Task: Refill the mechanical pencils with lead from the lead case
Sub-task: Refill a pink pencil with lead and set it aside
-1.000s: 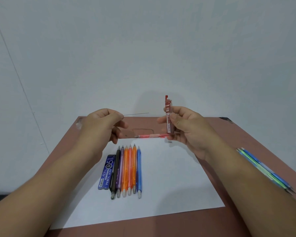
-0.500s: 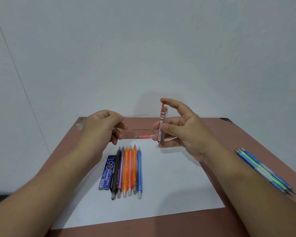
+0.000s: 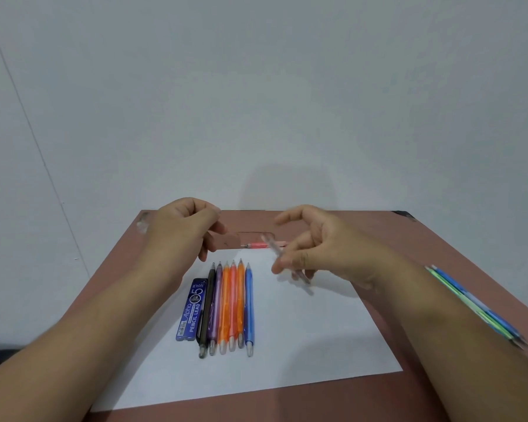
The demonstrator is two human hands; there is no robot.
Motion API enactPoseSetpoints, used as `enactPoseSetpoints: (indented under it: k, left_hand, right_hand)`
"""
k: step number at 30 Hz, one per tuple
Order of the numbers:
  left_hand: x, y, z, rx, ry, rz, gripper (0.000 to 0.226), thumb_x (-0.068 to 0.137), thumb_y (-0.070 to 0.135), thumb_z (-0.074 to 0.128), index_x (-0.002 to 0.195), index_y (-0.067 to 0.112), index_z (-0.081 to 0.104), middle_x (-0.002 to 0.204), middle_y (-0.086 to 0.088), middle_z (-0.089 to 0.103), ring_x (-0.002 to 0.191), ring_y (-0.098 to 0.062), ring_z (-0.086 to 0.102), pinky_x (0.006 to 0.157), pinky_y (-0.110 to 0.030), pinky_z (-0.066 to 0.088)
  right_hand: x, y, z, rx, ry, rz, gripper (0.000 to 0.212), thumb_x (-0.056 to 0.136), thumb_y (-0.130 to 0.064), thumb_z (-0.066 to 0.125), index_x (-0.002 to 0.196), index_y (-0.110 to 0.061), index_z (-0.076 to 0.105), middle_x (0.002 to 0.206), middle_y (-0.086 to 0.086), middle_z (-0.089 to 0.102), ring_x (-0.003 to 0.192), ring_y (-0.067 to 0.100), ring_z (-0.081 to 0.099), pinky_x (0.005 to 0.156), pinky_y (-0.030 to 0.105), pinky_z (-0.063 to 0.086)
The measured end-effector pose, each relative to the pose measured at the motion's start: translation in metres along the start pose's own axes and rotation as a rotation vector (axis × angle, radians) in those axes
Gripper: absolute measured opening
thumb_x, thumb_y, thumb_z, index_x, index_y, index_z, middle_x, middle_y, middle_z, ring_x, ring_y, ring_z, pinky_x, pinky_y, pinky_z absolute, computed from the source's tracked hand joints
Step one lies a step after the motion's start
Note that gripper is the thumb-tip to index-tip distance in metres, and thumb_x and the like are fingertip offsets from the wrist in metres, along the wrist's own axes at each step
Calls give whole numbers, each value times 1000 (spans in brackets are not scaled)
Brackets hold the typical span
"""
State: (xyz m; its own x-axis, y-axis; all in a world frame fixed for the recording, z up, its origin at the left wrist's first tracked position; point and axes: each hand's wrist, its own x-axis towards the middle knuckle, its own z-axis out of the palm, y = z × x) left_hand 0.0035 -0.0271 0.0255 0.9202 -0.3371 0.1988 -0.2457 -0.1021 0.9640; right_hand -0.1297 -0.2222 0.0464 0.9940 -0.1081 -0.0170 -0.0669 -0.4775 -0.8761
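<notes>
Pink pencil (image 3: pixel 258 245) lies at mid-frame on the table (image 3: pixel 378 236), ready to refill. Your left hand (image 3: pixel 182 231) stays curled, seemingly pinching a lead too thin to see. Your right hand (image 3: pixel 314 248) loosely grips a blurred case (image 3: pixel 282 260), tilted aside.

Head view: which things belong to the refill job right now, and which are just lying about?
In the job:
left hand
right hand
blurred lead case
pink pencil
row of pencils

Lying about:
blue lead case
white paper
side pencils
</notes>
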Motion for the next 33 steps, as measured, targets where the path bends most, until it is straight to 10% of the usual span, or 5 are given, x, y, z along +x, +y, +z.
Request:
enactPoseSetpoints:
  k: [7, 16, 33]
  left_hand:
    - [-9, 5, 3, 210, 0, 143, 15, 98, 24, 60, 91, 16, 69, 65, 8, 70, 46, 2, 55, 42, -8, 39]
    - [-11, 0, 9, 408, -48, 271, 10, 95, 40, 61, 87, 36, 64, 75, 11, 70, 66, -8, 64, 55, -16, 48]
    - [-15, -5, 14, 332, -129, 503, 11, 91, 41, 61, 92, 32, 68, 73, 18, 65, 64, -6, 59, 59, -26, 50]
  right_hand:
    - [-1, -5, 10, -359, -144, 57, 30, 80, -26, 86, 102, -38, 69, 101, -15, 76, 76, -1, 71, 74, 25, 58]
    - [5, 10, 9, -288, 441, -291, 9, 83, -30, 83, 87, -34, 76, 74, -3, 66, 65, 9, 57, 63, 23, 51]
    - [17, 18, 17, -529, 597, -511, 7, 88, -22, 79, 92, -26, 82, 77, -14, 65, 71, 8, 58, 63, 12, 42]
